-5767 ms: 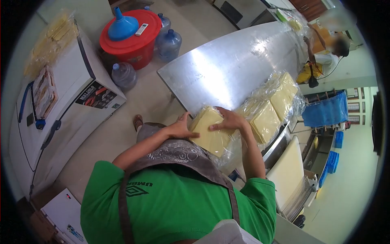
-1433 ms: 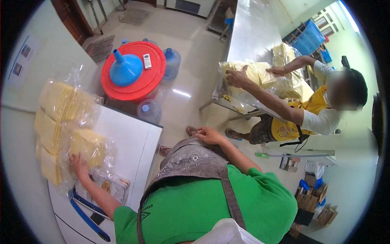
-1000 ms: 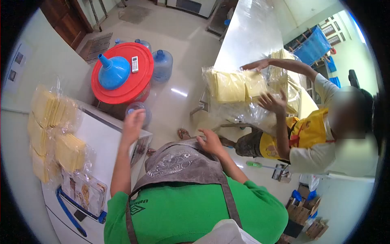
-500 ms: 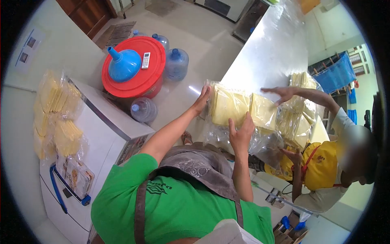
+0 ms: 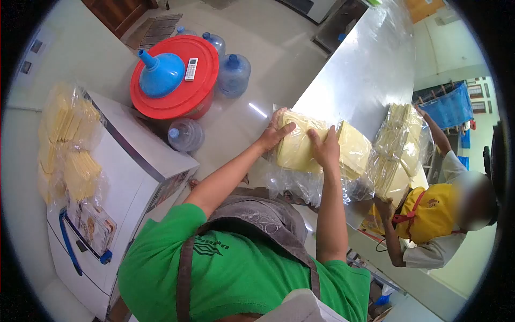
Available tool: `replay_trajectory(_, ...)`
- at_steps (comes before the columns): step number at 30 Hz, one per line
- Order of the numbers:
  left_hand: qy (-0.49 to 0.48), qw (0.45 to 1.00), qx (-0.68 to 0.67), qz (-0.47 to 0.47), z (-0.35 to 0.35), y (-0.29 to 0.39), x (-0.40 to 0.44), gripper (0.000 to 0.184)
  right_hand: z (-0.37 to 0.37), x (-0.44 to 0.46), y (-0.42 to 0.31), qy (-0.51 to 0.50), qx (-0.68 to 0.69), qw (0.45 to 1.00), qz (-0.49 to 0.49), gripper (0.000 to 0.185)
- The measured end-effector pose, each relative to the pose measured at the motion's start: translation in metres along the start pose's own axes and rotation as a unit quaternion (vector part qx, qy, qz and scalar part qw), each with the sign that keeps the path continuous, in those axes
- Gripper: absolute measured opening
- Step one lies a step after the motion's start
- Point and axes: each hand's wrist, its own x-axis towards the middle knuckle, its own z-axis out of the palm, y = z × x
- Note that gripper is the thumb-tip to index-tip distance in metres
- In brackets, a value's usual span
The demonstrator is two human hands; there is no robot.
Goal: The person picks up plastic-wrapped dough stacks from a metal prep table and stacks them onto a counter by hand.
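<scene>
Bag of yellow sheets (image 5: 303, 147) at the end of the steel table (image 5: 357, 80), lying directly beneath the grip. The left hand (image 5: 276, 132) is partly closed on the bag's outer side, thumb over the top; its fingers, curled round the far side, are partly hidden. The right hand (image 5: 326, 149) is spread open on top, thumb apart from the fingers, near the gap between the two stacks within; it encloses nothing. The placing suggests that one hand steadies the outer side while the other keeps the stacks level and the film flat; how firmly either presses, one cannot tell. Loose plastic (image 5: 292, 182) spreads from the bag on the wearer's side of the grip, around the table's edge. Just right of the grip, a second bag (image 5: 397, 147) lies close alongside, with a co-worker's hand (image 5: 384, 208) at its near end, so sideways room there looks tight. Beyond the fingertips the steel top stretches away; left of the grip, floor (image 5: 244, 126) separates the table from the white chest (image 5: 134, 145), giving the left elbow more room.
</scene>
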Motion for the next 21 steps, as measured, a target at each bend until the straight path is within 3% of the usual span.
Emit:
replay_trajectory(1,0.008,1.000,-0.013,-0.003,-0.001,0.002,0.000,0.095,0.003,0.010,0.003,-0.001,0.000,1.000,-0.002,0.085)
replay_trajectory(4,0.015,0.998,-0.052,-0.012,-0.002,0.008,-0.001,0.094,0.001,0.032,0.012,-0.139,0.125,0.981,0.048,0.085)
replay_trajectory(8,0.004,0.997,-0.074,-0.038,-0.007,0.020,-0.004,0.083,0.029,0.049,0.010,-0.023,0.069,0.988,0.139,0.083)
replay_trajectory(10,-0.002,0.991,-0.124,-0.056,-0.007,0.037,-0.012,0.083,0.034,0.065,0.010,-0.134,0.188,0.958,0.169,0.095)
replay_trajectory(14,0.010,0.975,-0.217,-0.055,-0.014,0.013,-0.004,0.092,0.023,0.047,-0.022,-0.144,0.293,0.932,0.155,0.094)
replay_trajectory(16,0.008,0.971,-0.234,-0.048,-0.013,0.011,-0.003,0.093,0.016,0.044,-0.023,-0.217,0.346,0.893,0.190,0.093)
replay_trajectory(21,0.014,0.979,-0.198,-0.050,-0.013,0.010,-0.002,0.088,0.020,0.027,-0.011,-0.160,0.423,0.871,0.194,0.091)
